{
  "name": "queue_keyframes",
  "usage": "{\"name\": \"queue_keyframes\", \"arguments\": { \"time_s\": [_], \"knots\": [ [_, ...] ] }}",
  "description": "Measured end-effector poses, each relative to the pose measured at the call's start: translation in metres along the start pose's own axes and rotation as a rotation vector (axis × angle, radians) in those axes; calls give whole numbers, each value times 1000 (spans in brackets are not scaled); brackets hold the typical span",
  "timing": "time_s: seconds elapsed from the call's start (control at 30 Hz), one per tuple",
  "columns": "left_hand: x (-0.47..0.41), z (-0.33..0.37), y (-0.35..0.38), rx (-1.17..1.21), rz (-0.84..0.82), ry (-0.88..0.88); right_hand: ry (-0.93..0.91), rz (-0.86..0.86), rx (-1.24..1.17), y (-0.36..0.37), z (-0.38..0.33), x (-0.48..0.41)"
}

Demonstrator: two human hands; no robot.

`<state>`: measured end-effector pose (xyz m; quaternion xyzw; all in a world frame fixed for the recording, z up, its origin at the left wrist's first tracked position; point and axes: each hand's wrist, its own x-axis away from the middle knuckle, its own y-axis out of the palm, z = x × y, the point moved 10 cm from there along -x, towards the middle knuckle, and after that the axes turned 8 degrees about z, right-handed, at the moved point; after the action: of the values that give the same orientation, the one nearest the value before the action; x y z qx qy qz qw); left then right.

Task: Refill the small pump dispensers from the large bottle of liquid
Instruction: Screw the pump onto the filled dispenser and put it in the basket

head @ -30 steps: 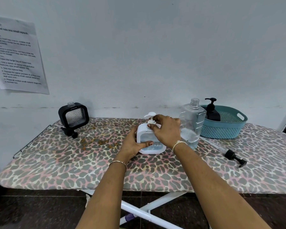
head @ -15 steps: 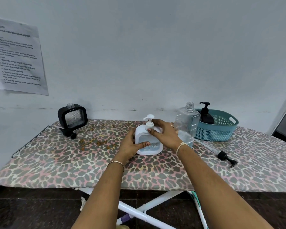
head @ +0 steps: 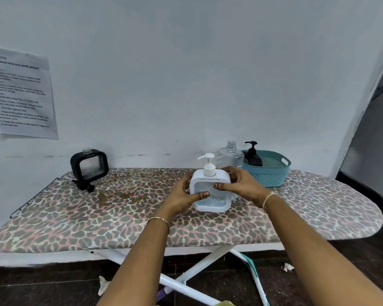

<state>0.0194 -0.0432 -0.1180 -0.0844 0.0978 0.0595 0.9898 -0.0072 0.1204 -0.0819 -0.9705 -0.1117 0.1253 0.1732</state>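
A white square pump dispenser [head: 210, 195] with its white pump head on stands at the middle of the ironing board, some liquid showing in its window. My left hand [head: 184, 193] grips its left side and my right hand [head: 239, 184] grips its right side. Behind them stands the large clear bottle [head: 230, 155], uncapped, partly hidden by my right hand. A black square dispenser [head: 90, 164] with an open neck stands at the far left, its black pump [head: 83, 185] lying in front of it.
A teal basket [head: 272, 173] at the back right holds a black pump bottle [head: 253, 156]. The board wears a leopard-print cover [head: 119, 217] with a brownish stain left of centre. A printed sheet [head: 20, 93] hangs on the wall at left.
My right hand has left the pump head and come down onto the dispenser's right side. The camera view has shifted, and the loose black pump on the right is hidden now.
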Motion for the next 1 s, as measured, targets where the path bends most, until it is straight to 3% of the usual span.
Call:
{"name": "queue_keyframes", "arguments": {
  "time_s": [0.3,0.43,0.63,0.83,1.0],
  "knots": [
    [-13,15,58,18,42,-22,1,338,223,-151,-7,21],
    [-24,7,61,-155,128,22,17,549,340,-214,-9,12],
    [-50,-24,74,-275,105,-35,89,820,340,-255,-4,-24],
    [-75,-56,81,-257,-71,-192,225,841,385,-249,31,-77],
    [-90,-51,90,-271,-198,-166,314,761,441,-235,72,-108]
  ]
}}
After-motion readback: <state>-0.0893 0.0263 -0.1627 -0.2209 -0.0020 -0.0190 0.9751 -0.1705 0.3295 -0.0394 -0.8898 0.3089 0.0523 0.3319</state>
